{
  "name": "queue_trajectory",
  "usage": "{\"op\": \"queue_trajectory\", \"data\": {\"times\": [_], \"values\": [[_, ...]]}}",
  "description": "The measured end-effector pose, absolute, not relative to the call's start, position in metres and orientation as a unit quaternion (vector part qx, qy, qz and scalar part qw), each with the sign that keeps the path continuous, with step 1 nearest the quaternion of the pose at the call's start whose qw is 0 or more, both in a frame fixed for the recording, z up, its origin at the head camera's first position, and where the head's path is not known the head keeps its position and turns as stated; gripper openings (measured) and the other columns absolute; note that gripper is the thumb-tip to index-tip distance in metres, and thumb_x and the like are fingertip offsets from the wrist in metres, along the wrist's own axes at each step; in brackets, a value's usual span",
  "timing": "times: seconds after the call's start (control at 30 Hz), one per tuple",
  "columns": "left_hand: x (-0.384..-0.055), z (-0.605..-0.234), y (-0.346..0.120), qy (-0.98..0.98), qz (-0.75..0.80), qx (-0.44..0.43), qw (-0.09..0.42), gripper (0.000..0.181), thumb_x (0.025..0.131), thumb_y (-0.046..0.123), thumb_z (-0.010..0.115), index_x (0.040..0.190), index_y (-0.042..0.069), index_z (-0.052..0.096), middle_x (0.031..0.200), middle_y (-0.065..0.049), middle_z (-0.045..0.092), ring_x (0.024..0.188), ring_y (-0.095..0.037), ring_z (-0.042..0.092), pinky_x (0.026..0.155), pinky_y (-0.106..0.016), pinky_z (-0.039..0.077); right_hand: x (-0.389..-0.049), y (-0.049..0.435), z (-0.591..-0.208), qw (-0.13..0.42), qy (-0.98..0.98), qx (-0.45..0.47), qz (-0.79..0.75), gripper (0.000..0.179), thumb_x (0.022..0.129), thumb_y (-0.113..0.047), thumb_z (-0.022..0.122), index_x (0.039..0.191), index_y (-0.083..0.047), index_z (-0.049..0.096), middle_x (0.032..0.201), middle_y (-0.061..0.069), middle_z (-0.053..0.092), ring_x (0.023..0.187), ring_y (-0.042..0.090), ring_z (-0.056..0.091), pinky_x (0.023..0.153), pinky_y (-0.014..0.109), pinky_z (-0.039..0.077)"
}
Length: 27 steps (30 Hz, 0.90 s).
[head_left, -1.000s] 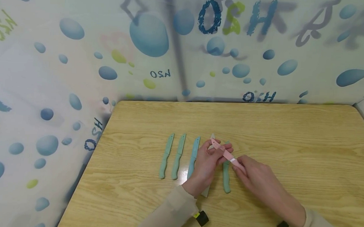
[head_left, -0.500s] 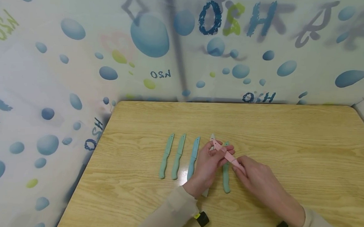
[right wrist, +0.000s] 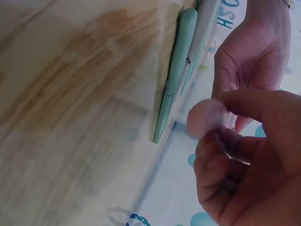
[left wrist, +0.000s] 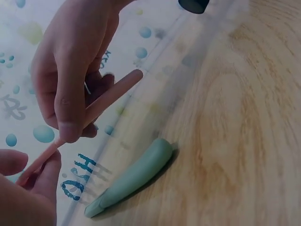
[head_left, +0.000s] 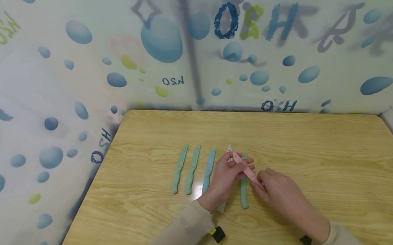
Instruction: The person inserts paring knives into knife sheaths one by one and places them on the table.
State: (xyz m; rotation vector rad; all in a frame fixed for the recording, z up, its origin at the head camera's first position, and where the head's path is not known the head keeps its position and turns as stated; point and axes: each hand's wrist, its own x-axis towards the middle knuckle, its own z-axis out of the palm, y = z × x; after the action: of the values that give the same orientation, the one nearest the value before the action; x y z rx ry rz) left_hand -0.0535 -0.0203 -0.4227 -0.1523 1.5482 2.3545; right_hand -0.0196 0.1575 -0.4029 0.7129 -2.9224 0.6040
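A pink sheathed knife point(head_left: 249, 173) is held slanting above the table between both hands. My left hand point(head_left: 223, 176) pinches its sheath end. My right hand point(head_left: 280, 188) grips its handle with thumb and fingers. In the left wrist view the handle point(left wrist: 115, 94) sticks out past the right hand's fingers. The handle's rounded end point(right wrist: 205, 117) points at the right wrist camera. Below the hands lies a green knife point(head_left: 244, 194). A whitish knife point(head_left: 229, 148) is mostly hidden under my left hand, and a blue knife point(head_left: 209, 168) lies just left of it.
Two more green knives point(head_left: 179, 169) lie side by side at the left of the row. All rest on a wooden table point(head_left: 314, 142). A patterned backdrop point(head_left: 199, 64) stands behind the table's far edge. Black wrist cameras point(head_left: 218, 234) hang at the sleeves.
One second ago a white strip of blade showed between the pink sheath and handle; now the two meet. The sheath tip has slid toward the right hand. The knives on the table have not moved.
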Motion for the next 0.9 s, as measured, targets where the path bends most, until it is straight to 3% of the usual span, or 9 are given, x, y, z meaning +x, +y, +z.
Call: {"op": "queue_trajectory", "data": {"times": [0.13, 0.27, 0.47, 0.7, 0.9], "values": [[-0.06, -0.422, -0.024, 0.546, 0.823, -0.068, 0.14, 0.038, 0.1, 0.003, 0.061, 0.135, -0.006, 0.046, 0.13, -0.024, 0.067, 0.119, -0.036, 0.067, 0.1, -0.038, 0.057, -0.021, 0.161, -0.402, 0.008, -0.955, 0.23, 0.19, 0.035, 0.096, -0.022, 0.076, 0.072, -0.019, 0.05, 0.059, -0.01, 0.037, 0.05, 0.004, 0.032, 0.043, 0.022, 0.028], [-0.068, -0.417, -0.033, 0.569, 0.811, -0.082, 0.107, 0.041, 0.1, 0.007, 0.061, 0.137, -0.004, 0.046, 0.136, -0.021, 0.061, 0.121, -0.031, 0.064, 0.108, -0.044, 0.052, -0.023, 0.164, -0.399, -0.037, -0.959, 0.203, 0.193, 0.035, 0.097, -0.022, 0.074, 0.071, -0.018, 0.051, 0.055, -0.009, 0.039, 0.047, 0.004, 0.033, 0.041, 0.021, 0.028], [-0.073, -0.412, -0.046, 0.573, 0.812, -0.081, 0.078, 0.03, 0.1, 0.009, 0.06, 0.128, -0.001, 0.054, 0.129, -0.016, 0.06, 0.115, -0.027, 0.064, 0.106, -0.05, 0.053, -0.028, 0.167, -0.403, -0.057, -0.963, 0.188, 0.185, 0.04, 0.097, -0.019, 0.069, 0.064, -0.016, 0.046, 0.052, -0.006, 0.039, 0.044, 0.006, 0.034, 0.04, 0.022, 0.028], [-0.073, -0.408, -0.056, 0.571, 0.815, -0.073, 0.073, 0.026, 0.101, 0.012, 0.056, 0.124, 0.001, 0.055, 0.13, -0.016, 0.059, 0.119, -0.033, 0.062, 0.102, -0.044, 0.055, -0.035, 0.164, -0.404, -0.123, -0.965, 0.175, 0.152, 0.041, 0.099, -0.021, 0.064, 0.062, -0.016, 0.047, 0.052, -0.003, 0.044, 0.045, 0.01, 0.04, 0.041, 0.025, 0.032], [-0.072, -0.407, -0.059, 0.576, 0.812, -0.068, 0.066, 0.027, 0.101, 0.013, 0.053, 0.125, 0.001, 0.055, 0.129, -0.016, 0.06, 0.12, -0.035, 0.062, 0.101, -0.044, 0.056, -0.039, 0.16, -0.41, -0.136, -0.964, 0.18, 0.139, 0.046, 0.099, -0.022, 0.063, 0.056, -0.017, 0.047, 0.052, -0.002, 0.045, 0.045, 0.011, 0.041, 0.04, 0.024, 0.031]]}}
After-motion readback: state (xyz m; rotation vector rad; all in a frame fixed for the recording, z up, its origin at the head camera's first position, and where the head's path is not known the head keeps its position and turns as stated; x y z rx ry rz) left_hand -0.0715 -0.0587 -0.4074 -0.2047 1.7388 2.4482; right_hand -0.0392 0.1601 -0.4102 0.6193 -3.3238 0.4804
